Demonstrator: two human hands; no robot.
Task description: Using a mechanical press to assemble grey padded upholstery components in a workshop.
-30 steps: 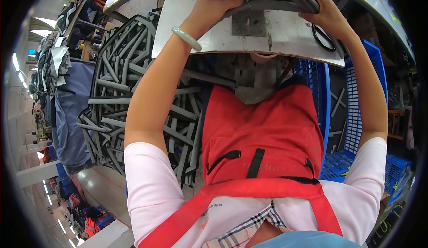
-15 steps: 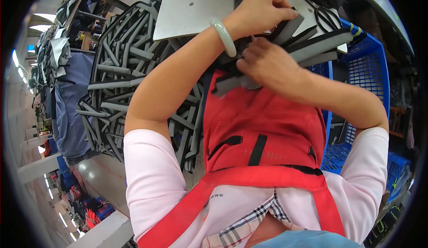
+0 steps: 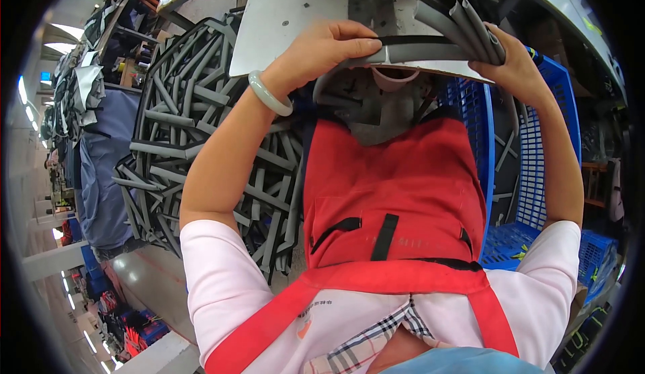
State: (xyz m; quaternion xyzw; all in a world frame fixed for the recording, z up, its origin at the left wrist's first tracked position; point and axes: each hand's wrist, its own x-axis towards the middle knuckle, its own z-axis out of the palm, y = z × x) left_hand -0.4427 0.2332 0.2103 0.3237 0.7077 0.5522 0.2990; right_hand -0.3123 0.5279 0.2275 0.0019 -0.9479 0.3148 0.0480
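A long grey padded strip [image 3: 430, 53] with a black edge stretches between my hands over the near edge of the white table. My left hand [image 3: 324, 50] is closed on its left end, thumb and fingers pinching it. At the strip's other end, my right hand [image 3: 519, 71] is wrapped round a bundle of similar grey strips [image 3: 463, 30]. Their free ends point up and away to the left. A short whitish band [image 3: 386, 54] crosses the long strip near my left fingers.
Small dark scraps lie on the white tabletop [image 3: 285, 4] around a dark square plate [image 3: 371, 11]. A heap of grey strips [image 3: 201, 115] stands to the left in a black-rimmed holder. A blue crate [image 3: 482, 125] is at my right, and a pale round container [image 3: 395, 78] is under the table edge.
My hands were close together over the strips and have moved apart. The right hand went up and right with the bundle, the left hand left; strips no longer hang over the red apron.
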